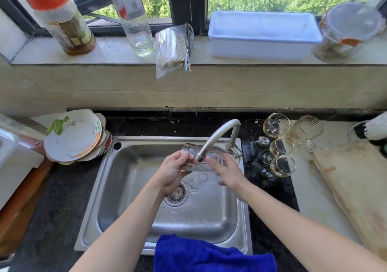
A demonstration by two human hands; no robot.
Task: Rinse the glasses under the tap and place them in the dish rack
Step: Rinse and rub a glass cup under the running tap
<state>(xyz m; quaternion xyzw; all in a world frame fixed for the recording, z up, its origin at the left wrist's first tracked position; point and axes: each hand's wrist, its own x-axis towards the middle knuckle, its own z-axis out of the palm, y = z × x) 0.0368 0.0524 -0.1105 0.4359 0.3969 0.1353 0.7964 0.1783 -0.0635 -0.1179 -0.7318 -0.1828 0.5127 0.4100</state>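
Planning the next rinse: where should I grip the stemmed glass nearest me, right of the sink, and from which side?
Probably round the bowl of the nearest stemmed glass, with the right hand coming from the sink side once it lets go of the tumbler. It seems to stand upright; another stemmed glass crowds its far side, while the sink side looks free.

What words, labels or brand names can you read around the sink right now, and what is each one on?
No text here is readable.
Jar with the red lid: printed label, too blurred.
Clear bottle: red and white label, too blurred.
Round tub on the sill's right end: orange strip, no legible words.
Top bowl of the stack: rim marks, too small.
Glass under the tap: no print visible.
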